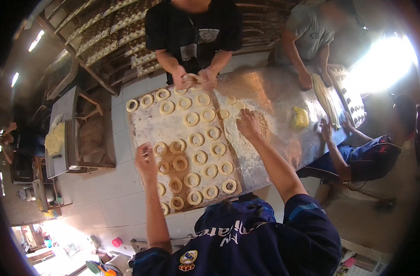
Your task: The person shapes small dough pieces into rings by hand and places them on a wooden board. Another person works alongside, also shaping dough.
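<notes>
My left hand [146, 160] hovers over the left edge of a floured wooden board [143, 123], fingers curled around a small pale dough ring. Rows of raw dough rings [200, 157] lie on the board. My right hand [247, 123] reaches onto the floured metal table [269, 92], fingers spread and pointing down, holding nothing. Small dough pieces [240, 106] lie just beyond its fingertips. Across the board, a person in a black shirt shapes dough with both hands [194, 78].
A yellow dough lump [300, 117] and a long stack of dough strips [327, 99] lie on the table's right side, where two other people work. A tray with holes [352, 99] sits at the far right. Racks of filled trays [113, 27] stand behind.
</notes>
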`<state>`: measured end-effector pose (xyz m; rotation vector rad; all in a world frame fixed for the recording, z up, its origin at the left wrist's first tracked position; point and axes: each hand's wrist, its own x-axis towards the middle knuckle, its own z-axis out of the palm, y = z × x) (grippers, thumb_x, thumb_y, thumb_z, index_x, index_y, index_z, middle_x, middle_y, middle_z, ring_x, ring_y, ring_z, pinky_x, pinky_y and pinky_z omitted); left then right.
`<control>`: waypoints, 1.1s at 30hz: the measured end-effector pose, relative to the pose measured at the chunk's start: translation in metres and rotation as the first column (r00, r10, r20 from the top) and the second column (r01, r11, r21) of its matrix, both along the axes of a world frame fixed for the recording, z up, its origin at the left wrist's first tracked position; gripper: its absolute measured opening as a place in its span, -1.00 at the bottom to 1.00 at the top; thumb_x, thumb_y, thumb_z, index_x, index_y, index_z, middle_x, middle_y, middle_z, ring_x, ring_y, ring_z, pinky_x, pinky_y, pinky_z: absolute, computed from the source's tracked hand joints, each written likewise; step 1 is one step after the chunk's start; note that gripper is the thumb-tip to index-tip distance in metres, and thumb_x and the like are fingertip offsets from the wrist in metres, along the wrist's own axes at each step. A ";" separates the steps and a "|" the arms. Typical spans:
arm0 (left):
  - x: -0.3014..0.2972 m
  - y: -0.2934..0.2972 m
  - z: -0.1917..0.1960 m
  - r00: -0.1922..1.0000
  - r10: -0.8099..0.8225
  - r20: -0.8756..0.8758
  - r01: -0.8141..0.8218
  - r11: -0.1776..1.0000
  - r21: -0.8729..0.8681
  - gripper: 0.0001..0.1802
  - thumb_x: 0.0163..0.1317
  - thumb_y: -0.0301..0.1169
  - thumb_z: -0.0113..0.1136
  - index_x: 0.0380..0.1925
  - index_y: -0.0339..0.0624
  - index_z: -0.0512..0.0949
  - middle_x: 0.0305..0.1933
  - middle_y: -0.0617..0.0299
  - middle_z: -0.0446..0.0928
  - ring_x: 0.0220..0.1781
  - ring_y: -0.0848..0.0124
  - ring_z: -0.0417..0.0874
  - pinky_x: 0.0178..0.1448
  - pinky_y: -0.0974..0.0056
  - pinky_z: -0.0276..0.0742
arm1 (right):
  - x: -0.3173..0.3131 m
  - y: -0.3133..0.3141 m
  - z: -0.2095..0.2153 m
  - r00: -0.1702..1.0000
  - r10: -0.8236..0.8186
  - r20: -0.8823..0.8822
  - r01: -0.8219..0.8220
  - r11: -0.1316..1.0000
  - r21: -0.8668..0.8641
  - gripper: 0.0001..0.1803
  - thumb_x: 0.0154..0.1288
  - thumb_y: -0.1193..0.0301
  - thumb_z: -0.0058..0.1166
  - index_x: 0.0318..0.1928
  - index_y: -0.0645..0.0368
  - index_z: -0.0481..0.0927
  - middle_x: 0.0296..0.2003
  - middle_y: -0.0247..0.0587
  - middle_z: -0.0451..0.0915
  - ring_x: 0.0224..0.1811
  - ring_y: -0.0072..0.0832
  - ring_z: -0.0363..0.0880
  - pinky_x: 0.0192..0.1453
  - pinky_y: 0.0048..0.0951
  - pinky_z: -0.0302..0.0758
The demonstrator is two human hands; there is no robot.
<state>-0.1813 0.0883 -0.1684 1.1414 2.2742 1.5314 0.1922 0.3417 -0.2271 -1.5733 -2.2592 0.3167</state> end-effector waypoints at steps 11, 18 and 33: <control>0.271 0.107 -0.023 0.382 -0.461 0.801 0.379 0.869 0.320 -0.69 0.52 -0.38 0.33 0.18 -0.19 0.58 0.05 0.23 0.69 0.09 0.47 0.65 0.09 0.29 0.59 | 0.041 -0.078 0.046 0.553 -0.348 -0.757 -0.116 0.868 -0.483 -0.73 0.24 0.50 0.39 -0.16 0.22 0.53 -0.31 -0.24 0.59 -0.28 -0.46 0.60 -0.20 -0.29 0.58; 0.345 0.130 -0.001 0.788 -0.444 0.427 0.378 0.896 0.233 -0.77 0.58 -0.33 0.26 0.01 -0.28 0.54 -0.12 0.25 0.66 -0.05 0.50 0.65 0.04 0.33 0.55 | 0.092 -0.060 0.040 0.548 -0.252 -0.798 -0.126 0.918 -0.376 -0.87 0.40 0.60 0.18 -0.17 0.17 0.49 -0.30 -0.40 0.46 -0.24 -0.62 0.45 -0.13 -0.44 0.47; 0.367 0.136 0.022 0.904 -0.263 0.336 0.314 0.943 -0.108 -0.58 0.66 -0.04 -0.01 -0.06 -0.20 0.54 -0.46 0.18 0.59 -0.42 0.23 0.70 -0.25 0.13 0.64 | 0.099 -0.077 0.079 0.261 -0.649 -0.715 -0.496 0.546 -0.676 -0.40 0.68 -0.19 -0.05 -0.47 -0.09 0.45 -0.64 -0.51 0.32 -0.70 -0.61 0.17 -0.62 -0.47 0.19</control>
